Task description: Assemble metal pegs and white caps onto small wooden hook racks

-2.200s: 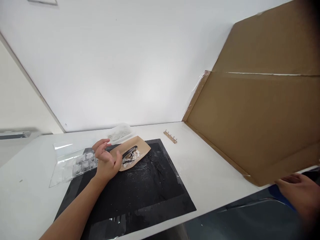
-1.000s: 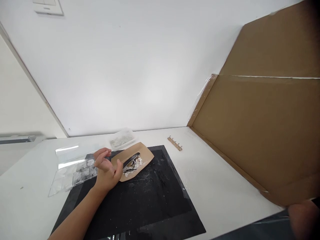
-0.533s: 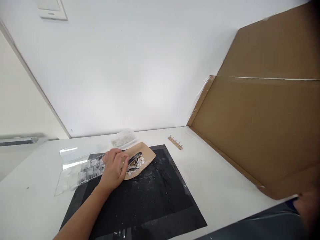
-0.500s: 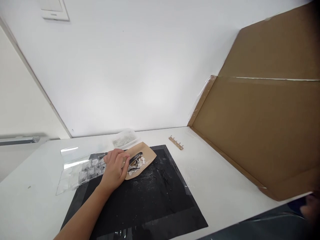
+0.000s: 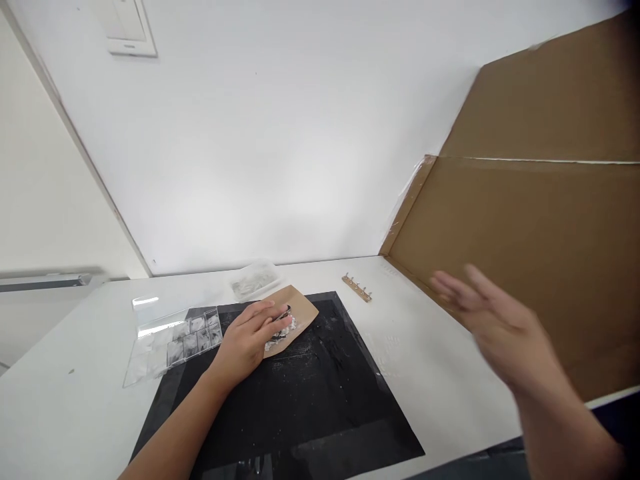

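My left hand [image 5: 250, 340] lies over a shallow brown paper tray [image 5: 303, 311], its fingers stretched out flat. Under those fingers the end of a slim black piece [image 5: 287, 311] shows; most of it is hidden, and I cannot tell its kind. White bits [image 5: 281, 335], with dark strips among them, lie in the tray. My right hand [image 5: 495, 320] hangs in the air to the right, blurred by motion, fingers extended and holding nothing visible. Nearest to it on the table is a small wooden strip with metal hooks [image 5: 357, 288].
A black mat [image 5: 300, 407] lies under the tray on the white table [image 5: 75, 413]. To the left is a clear compartment box [image 5: 195, 341], lid open. A white dish [image 5: 255, 279] sits by the wall. A cardboard panel [image 5: 530, 240] stands along the right.
My right hand has come into view from the right. My left fingers have gone from pinching the black piece to lying flat over it. The view has shifted slightly.
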A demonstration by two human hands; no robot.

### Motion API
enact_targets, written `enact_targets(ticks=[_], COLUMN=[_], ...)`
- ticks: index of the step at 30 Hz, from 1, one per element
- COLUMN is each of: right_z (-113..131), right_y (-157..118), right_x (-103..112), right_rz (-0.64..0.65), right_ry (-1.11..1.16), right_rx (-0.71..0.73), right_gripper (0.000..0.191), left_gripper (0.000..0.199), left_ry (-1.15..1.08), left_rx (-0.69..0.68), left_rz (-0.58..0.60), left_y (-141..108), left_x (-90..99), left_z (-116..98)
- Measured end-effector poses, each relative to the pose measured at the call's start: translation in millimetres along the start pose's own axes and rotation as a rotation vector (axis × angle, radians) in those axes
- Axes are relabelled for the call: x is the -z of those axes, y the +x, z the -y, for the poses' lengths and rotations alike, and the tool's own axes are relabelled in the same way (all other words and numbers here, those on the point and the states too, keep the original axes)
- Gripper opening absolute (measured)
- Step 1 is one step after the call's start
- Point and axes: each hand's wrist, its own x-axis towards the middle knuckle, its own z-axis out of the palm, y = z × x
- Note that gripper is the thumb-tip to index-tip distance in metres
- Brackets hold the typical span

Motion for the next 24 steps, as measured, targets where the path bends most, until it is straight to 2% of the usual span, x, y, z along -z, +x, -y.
enact_targets(ticks=[2,4,6,9,11,14,19,21,24], right_z=[1.0,-2.5,-11.5,-33.6,-50.7,-72.5,-88.2,-89.6,-90.8], right_y=[17.1,37.6,56.0,70.8,71.6,66.7,62.4,61.9,60.0], right_x=[-33.9,-67.7,-96.0,-123.5,-131.8,-133.5,-130.8,-132.3,-134.4], right_rz=[0.233,0.307,0.266,0.177,0.14,0.164,0.256,0.289,0.329], right_ry=[-0.028,-0.119,-0.312,-0.393,-0.434,-0.48,-0.523,-0.531,-0.515], right_rx=[-0.091,-0.011,0.059,0.046,0.036,0.045,0.045,0.058,0.071], right_gripper=[0.071,0.081,0.087,0.089,0.088,0.09,0.092,0.097,0.115], left_gripper=[0.072,0.081,0.084,0.082,0.079,0.076,0.065,0.053,0.02], left_ry=[0.02,0.048,0.063,0.072,0.08,0.11,0.137,0.117,0.022], left_rx=[0.013,0.036,0.034,-0.008,-0.032,-0.032,-0.02,-0.005,-0.017], left_rz=[0.02,0.037,0.049,0.05,0.046,0.022,0.001,0.004,0.018], left_y=[0.3,0.2,0.2,1.4,2.6,3.1,0.9,1.9,5.5], left_x=[0.7,1.7,3.0,5.7,7.8,9.3,7.4,8.4,13.2], left_z=[-1.4,-2.2,-2.3,-1.8,-1.4,-1.1,-3.2,-5.3,-7.1])
